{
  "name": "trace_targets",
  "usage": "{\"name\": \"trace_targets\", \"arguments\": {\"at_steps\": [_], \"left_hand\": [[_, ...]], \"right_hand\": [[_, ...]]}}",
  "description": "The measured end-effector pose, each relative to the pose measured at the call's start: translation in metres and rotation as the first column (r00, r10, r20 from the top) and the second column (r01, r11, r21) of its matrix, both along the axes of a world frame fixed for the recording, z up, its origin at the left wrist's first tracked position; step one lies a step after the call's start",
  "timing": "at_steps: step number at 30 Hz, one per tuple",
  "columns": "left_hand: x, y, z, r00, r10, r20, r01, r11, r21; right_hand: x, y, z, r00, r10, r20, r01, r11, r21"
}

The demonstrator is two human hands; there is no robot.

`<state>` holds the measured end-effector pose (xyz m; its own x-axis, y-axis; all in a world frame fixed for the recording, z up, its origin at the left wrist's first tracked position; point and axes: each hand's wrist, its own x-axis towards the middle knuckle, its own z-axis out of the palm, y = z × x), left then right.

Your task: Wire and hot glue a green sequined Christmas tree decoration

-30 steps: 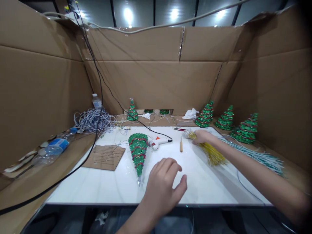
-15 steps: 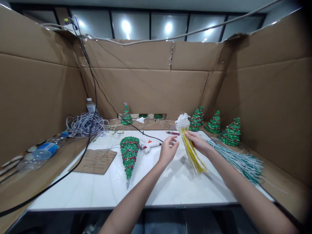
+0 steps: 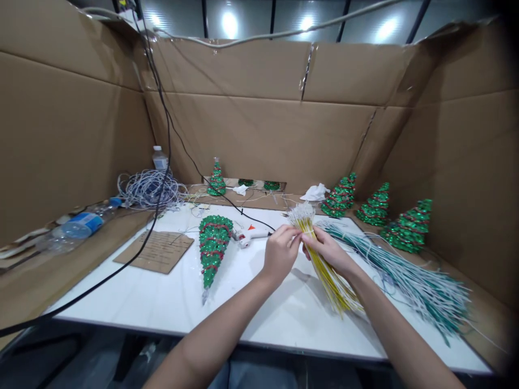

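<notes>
Wrapped round a tied bundle of yellow and white wires [image 3: 324,270], my right hand [image 3: 330,253] holds it over the white tabletop. The fingers of my left hand [image 3: 280,251] are closed and pinch at the bundle just below its white upper ends [image 3: 302,212]; whether they grip the tie or single strands is hidden. To the left of my hands a green tinsel Christmas tree with red garland [image 3: 214,246] lies with its tip toward me. A white glue gun [image 3: 249,236] lies between that tree and my left hand. To the right rests a bundle of green and white wires [image 3: 409,275].
Several small tinsel trees [image 3: 373,205] stand at the back right, another [image 3: 217,178] at the back. Tangled white wire [image 3: 150,189], plastic bottles [image 3: 81,226] and a cardboard piece [image 3: 158,251] are on the left. A black cable [image 3: 141,254] hangs across. Cardboard walls [image 3: 243,119] enclose the table.
My left hand has moved right, from apart and loosely open to closed fingers against the yellow bundle. My right hand keeps its hold. The camera view has shifted slightly.
</notes>
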<state>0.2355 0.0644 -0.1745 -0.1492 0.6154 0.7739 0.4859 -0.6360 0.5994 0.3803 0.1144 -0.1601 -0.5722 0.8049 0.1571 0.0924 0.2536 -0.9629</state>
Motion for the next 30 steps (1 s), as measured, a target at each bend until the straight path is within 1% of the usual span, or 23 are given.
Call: {"name": "trace_targets", "arguments": {"at_steps": [4, 7, 9, 11, 13, 15, 17, 19, 21, 23, 24, 25, 26, 29, 30], "left_hand": [[0.004, 0.000, -0.003, 0.997, 0.035, -0.073, -0.033, 0.999, 0.025], [0.005, 0.001, -0.003, 0.988, 0.053, -0.144, -0.053, 0.999, 0.010], [0.004, 0.002, -0.002, 0.980, 0.039, -0.198, -0.044, 0.999, -0.019], [0.002, 0.002, 0.000, 0.979, -0.010, -0.202, -0.001, 0.998, -0.056], [0.000, 0.003, 0.002, 0.988, -0.072, -0.135, 0.060, 0.994, -0.093], [-0.003, 0.003, 0.006, 0.988, -0.152, -0.021, 0.148, 0.980, -0.133], [-0.007, 0.003, 0.010, 0.960, -0.256, 0.115, 0.273, 0.947, -0.170], [-0.010, 0.004, 0.013, 0.914, -0.345, 0.215, 0.385, 0.903, -0.188], [-0.014, 0.003, 0.016, 0.878, -0.398, 0.266, 0.453, 0.870, -0.193], [-0.017, 0.001, 0.019, 0.858, -0.428, 0.284, 0.491, 0.845, -0.209], [-0.018, 0.000, 0.020, 0.856, -0.435, 0.278, 0.498, 0.840, -0.218], [-0.019, -0.002, 0.021, 0.868, -0.431, 0.247, 0.483, 0.846, -0.223], [-0.020, -0.004, 0.021, 0.892, -0.411, 0.189, 0.447, 0.867, -0.222], [-0.022, -0.008, 0.023, 0.957, -0.288, -0.040, 0.277, 0.946, -0.167], [-0.022, -0.009, 0.023, 0.967, -0.241, -0.077, 0.228, 0.962, -0.150]], "right_hand": [[-0.001, -0.004, 0.008, 0.999, -0.037, -0.005, 0.037, 0.997, 0.075], [-0.001, -0.006, 0.012, 0.998, -0.062, 0.003, 0.061, 0.993, 0.101], [-0.001, -0.007, 0.011, 0.998, -0.053, 0.018, 0.051, 0.993, 0.103], [-0.002, -0.008, 0.010, 0.998, -0.044, 0.036, 0.039, 0.993, 0.109], [-0.001, -0.007, 0.009, 0.997, -0.049, 0.055, 0.041, 0.991, 0.126], [0.000, -0.006, 0.009, 0.995, -0.067, 0.073, 0.055, 0.987, 0.153], [0.002, -0.004, 0.010, 0.992, -0.088, 0.091, 0.070, 0.981, 0.182], [0.005, -0.002, 0.011, 0.988, -0.110, 0.112, 0.084, 0.973, 0.216], [0.007, 0.001, 0.012, 0.982, -0.134, 0.137, 0.094, 0.961, 0.261], [0.009, 0.003, 0.011, 0.973, -0.160, 0.165, 0.101, 0.943, 0.318], [0.010, 0.005, 0.010, 0.968, -0.175, 0.179, 0.103, 0.931, 0.350], [0.010, 0.006, 0.009, 0.962, -0.191, 0.194, 0.105, 0.918, 0.384], [0.010, 0.006, 0.007, 0.955, -0.209, 0.212, 0.105, 0.902, 0.418], [0.008, 0.006, 0.002, 0.923, -0.265, 0.280, 0.089, 0.852, 0.516], [0.007, 0.005, 0.000, 0.911, -0.279, 0.303, 0.076, 0.836, 0.544]]}}
